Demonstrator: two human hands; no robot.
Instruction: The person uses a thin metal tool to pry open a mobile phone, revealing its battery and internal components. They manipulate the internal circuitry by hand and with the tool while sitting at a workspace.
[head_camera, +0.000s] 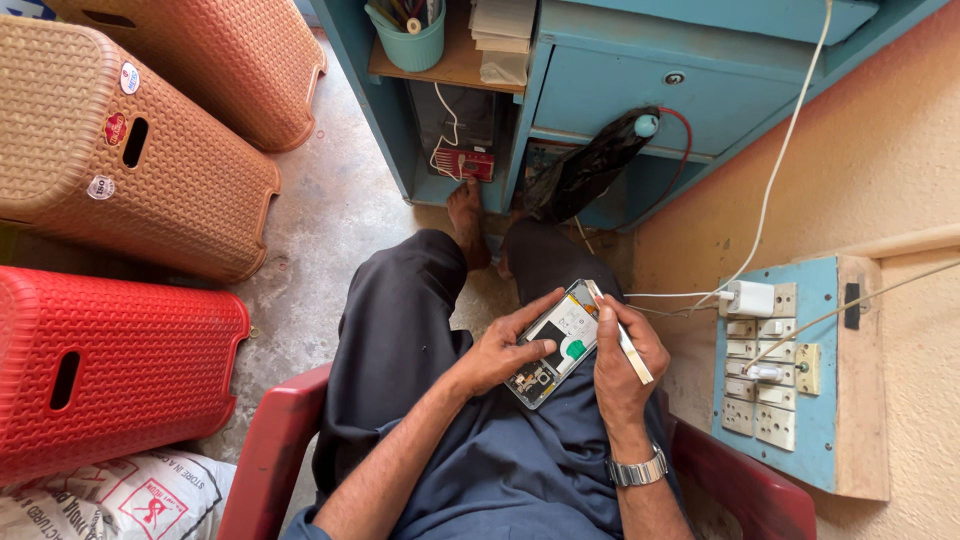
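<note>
At centre frame, the left hand (500, 352) grips an opened phone (556, 343), fingers wrapped around it; the right hand (622, 365) pinches a flat pry tool (622, 336) along its right edge.

Bare floor (330, 215) opens left of the knees; switchboard (790, 370) (wires trailing) crowds the right.

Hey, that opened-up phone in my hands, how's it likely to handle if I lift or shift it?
The opened phone looks thin and flat, so it is probably light and stiff. Its back is off and the inner parts are bare, so it is likely fragile to pressure there. The left hand cradles it while the right hand holds a thin tool, so it may slide.
</note>
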